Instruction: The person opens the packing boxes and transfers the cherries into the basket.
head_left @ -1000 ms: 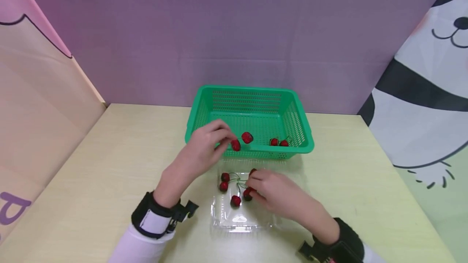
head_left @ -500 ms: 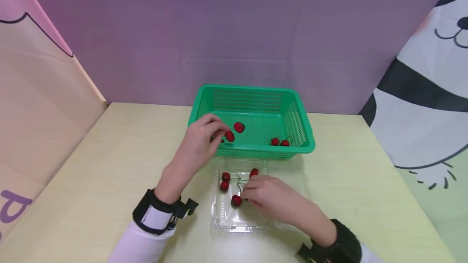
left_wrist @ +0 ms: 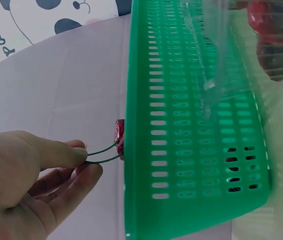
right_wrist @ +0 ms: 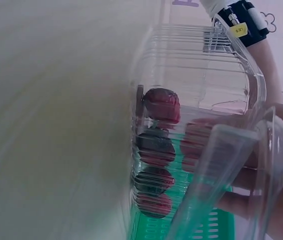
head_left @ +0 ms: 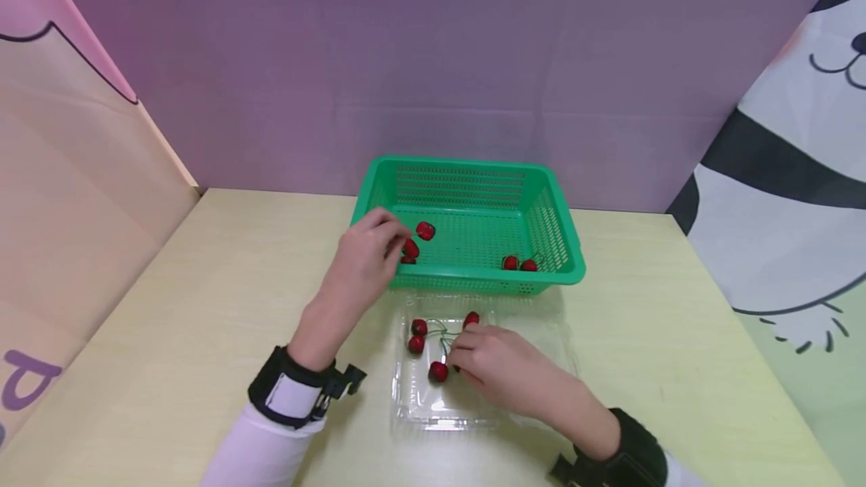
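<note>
My left hand (head_left: 365,254) pinches two green stems (left_wrist: 103,151) between thumb and fingers, above the left front of a green basket (head_left: 473,276). From these stems hang red cherries (head_left: 425,231). Another cherry shows below them, partly hidden by the hand. Inside a clear plastic box (head_left: 443,415), my right hand (head_left: 501,367) has its fingertips together at the cherry stems, pinching there; a dark cherry is mostly covered by the fingers. Beside it lie a front cherry (head_left: 438,372), two left cherries (head_left: 418,337) and a back cherry (head_left: 471,318).
Two more cherries (head_left: 519,264) lie in the basket's right front corner. The plastic box's open lid (head_left: 541,322) extends to the right on the pale wooden table (head_left: 203,307). A purple cloth (head_left: 446,43) hangs behind the basket.
My left hand has moved left and slightly back with its cherries, over the basket's left side. My right hand has shifted slightly left, covering a cherry that was visible before.
</note>
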`<action>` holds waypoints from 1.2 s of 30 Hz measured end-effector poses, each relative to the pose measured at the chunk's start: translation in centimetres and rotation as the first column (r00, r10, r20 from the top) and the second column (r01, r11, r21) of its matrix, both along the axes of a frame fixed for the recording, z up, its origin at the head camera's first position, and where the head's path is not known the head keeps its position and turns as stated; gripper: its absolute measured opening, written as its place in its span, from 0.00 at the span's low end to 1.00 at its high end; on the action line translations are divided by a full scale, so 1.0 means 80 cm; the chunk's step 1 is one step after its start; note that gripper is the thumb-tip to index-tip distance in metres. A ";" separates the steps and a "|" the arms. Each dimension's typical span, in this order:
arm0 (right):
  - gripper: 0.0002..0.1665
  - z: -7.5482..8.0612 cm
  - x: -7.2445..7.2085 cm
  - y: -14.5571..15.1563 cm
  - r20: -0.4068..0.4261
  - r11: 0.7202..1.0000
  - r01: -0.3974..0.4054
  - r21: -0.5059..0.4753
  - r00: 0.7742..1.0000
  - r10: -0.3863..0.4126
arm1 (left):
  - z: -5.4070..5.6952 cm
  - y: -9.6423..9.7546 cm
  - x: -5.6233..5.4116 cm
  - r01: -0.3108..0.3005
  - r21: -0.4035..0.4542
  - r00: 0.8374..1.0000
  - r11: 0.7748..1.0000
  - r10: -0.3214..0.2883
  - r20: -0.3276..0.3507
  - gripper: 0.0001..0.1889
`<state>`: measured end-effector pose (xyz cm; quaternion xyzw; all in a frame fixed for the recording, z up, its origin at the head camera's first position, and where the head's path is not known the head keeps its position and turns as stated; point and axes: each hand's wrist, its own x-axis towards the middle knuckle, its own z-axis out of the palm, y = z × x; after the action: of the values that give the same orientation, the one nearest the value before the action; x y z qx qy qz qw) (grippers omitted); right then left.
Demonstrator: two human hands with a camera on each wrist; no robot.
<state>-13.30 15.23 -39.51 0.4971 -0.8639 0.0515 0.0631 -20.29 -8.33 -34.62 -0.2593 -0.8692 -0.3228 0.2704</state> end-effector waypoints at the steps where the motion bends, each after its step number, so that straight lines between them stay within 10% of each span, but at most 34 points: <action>1: 0.06 0.000 0.000 0.000 0.003 1.000 0.009 0.010 1.000 -0.009 | -0.001 -0.001 -0.001 -0.007 -0.002 1.000 1.000 0.007 0.010 0.05; 36: 0.13 -0.007 0.004 -0.004 0.056 0.993 0.081 0.087 0.995 -0.086 | -0.014 -0.008 -0.012 -0.062 -0.099 0.962 0.993 0.086 0.258 0.05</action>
<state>-13.01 14.88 -40.06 0.4611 -0.8867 0.0270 0.0182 -21.23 -8.94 -35.71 -0.1937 -0.9199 -0.3045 0.1534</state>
